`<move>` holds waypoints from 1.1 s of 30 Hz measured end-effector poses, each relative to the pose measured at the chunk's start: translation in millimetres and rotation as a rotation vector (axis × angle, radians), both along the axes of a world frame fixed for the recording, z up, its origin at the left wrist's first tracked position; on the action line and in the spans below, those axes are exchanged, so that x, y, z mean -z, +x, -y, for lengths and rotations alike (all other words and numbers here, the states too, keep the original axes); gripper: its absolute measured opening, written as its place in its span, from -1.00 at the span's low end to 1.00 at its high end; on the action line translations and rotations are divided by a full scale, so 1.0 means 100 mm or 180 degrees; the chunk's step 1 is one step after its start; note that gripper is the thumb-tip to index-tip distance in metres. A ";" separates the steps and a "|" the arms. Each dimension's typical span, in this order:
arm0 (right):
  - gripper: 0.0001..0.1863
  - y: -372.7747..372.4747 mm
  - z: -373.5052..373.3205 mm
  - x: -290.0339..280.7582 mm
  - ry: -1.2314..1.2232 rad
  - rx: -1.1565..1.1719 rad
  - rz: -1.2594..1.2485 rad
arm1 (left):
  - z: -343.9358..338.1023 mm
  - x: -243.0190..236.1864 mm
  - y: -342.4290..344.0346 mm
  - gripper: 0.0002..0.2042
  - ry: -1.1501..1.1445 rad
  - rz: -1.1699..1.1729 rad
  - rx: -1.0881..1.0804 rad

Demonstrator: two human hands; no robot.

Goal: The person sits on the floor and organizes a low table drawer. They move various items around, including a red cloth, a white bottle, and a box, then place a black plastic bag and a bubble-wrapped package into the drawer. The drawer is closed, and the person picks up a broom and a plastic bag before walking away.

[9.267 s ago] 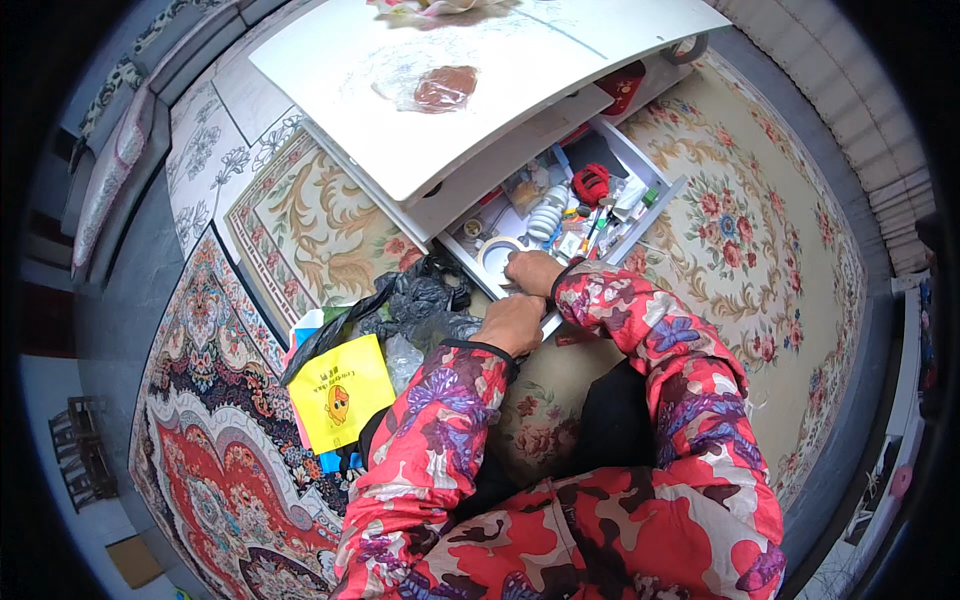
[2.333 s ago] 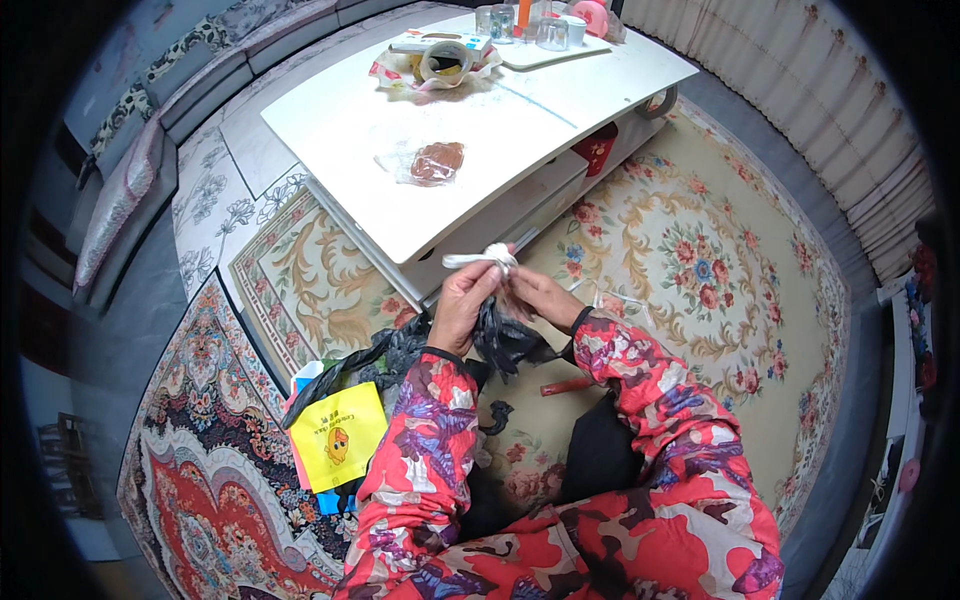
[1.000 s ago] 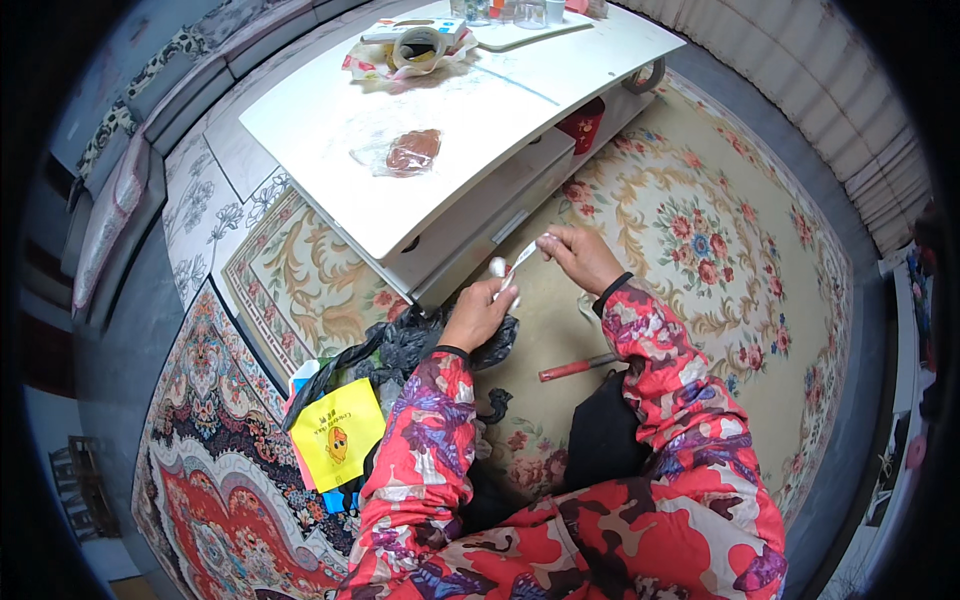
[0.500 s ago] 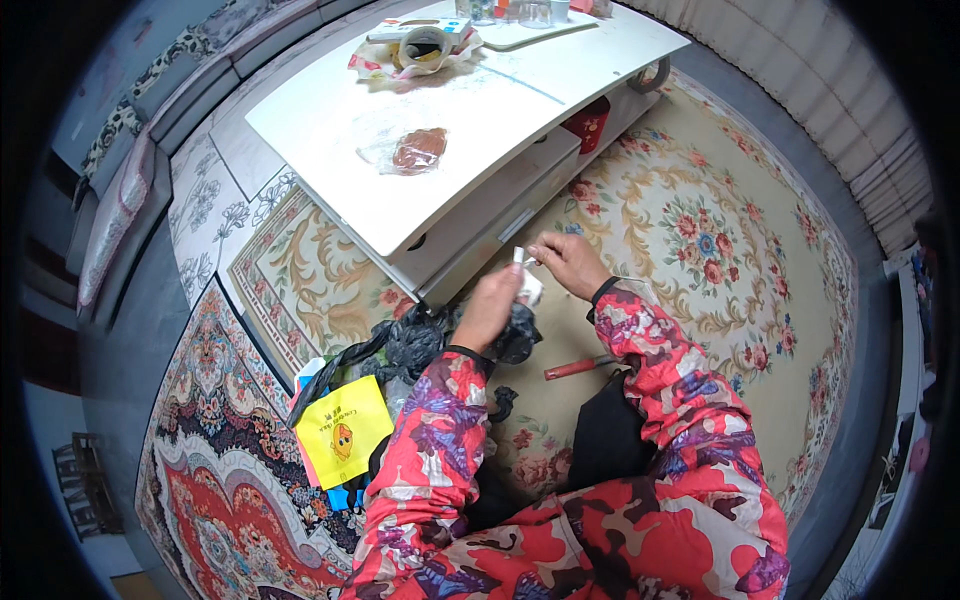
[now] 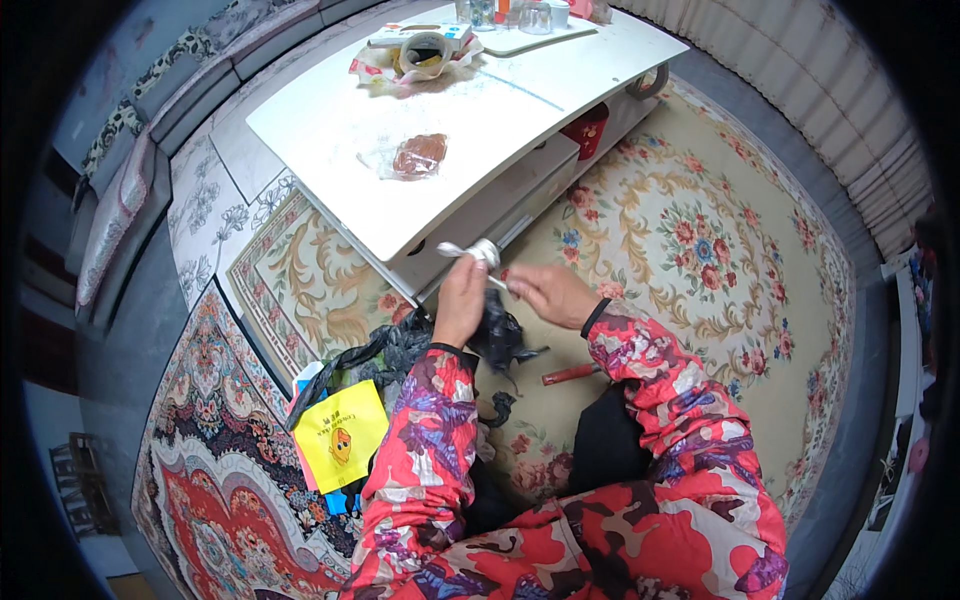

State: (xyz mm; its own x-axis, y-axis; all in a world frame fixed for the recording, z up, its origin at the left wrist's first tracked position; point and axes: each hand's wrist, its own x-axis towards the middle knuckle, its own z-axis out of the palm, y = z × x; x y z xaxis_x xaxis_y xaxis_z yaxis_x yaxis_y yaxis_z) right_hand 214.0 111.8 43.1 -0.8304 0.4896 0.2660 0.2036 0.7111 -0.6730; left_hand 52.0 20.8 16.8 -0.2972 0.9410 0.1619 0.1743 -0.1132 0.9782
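In front of the table's near corner, my left hand (image 5: 462, 305) is closed around a small white bundle (image 5: 485, 252) that looks like wound cord or strip. A white loose end pokes out on its left side. My right hand (image 5: 555, 293), just to the right, pinches a short white strand coming from the bundle. Black plastic (image 5: 497, 335) hangs or lies below my left hand; whether it is held cannot be made out. Nearer to me, a tool with a red handle (image 5: 568, 375) rests on the carpet, partly hidden by my right sleeve.
A white table (image 5: 310, 120) stands ahead, bearing a brown slab in clear wrap (image 5: 420, 156), a tape roll (image 5: 425, 55) and a tray (image 5: 545, 40) with glasses. Black plastic bags (image 5: 385, 345) and a yellow bag (image 5: 342, 435) lie left of my arm on the patterned carpet.
Both hands have moved left, with the white bundle now above my left fist and its loose end pointing left. My right hand has also come lower. More hanging black plastic shows below.
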 end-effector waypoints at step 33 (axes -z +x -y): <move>-0.79 -0.05 0.09 -0.07 -0.0060 -0.0144 0.0426 | 0.00 -0.01 -0.10 -0.50 0.0167 0.1109 -0.0161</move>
